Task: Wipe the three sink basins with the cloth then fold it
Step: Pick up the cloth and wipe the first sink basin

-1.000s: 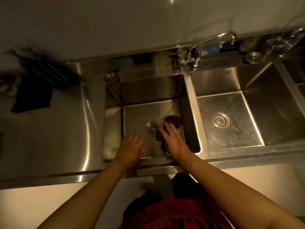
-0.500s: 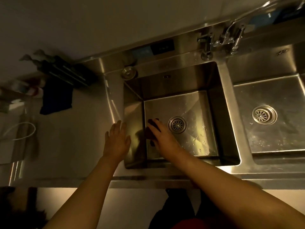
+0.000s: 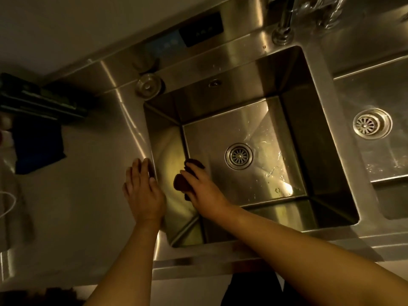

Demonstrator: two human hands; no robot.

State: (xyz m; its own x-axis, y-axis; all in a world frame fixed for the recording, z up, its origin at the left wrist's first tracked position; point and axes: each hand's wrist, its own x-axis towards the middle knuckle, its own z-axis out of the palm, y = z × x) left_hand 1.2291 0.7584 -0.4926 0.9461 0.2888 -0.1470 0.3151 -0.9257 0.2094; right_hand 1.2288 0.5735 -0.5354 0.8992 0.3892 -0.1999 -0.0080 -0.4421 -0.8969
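A deep steel sink basin (image 3: 295, 133) fills the middle of the view, with a round drain (image 3: 238, 156) in its wet floor. My right hand (image 3: 204, 191) is down inside it at the left edge of the floor, pressing a dark reddish-brown cloth (image 3: 180, 181) against the foot of the left wall. The cloth bunches out from under my fingers. My left hand (image 3: 143, 191) lies flat on the counter at the basin's left rim, fingers straight. A second basin (image 3: 379, 164) with its own drain (image 3: 372, 124) lies to the right.
The faucet base (image 3: 283, 34) stands behind the divider between the basins. A round sink stopper (image 3: 148, 86) sits at the basin's back left corner. A dark blue cloth (image 3: 37, 146) and a dark rack (image 3: 39, 102) lie on the steel counter at left.
The cloth and my right hand have swept from right of the drain to the basin's left wall. My left hand came out of the basin onto the left rim. The view shifted left and closer.
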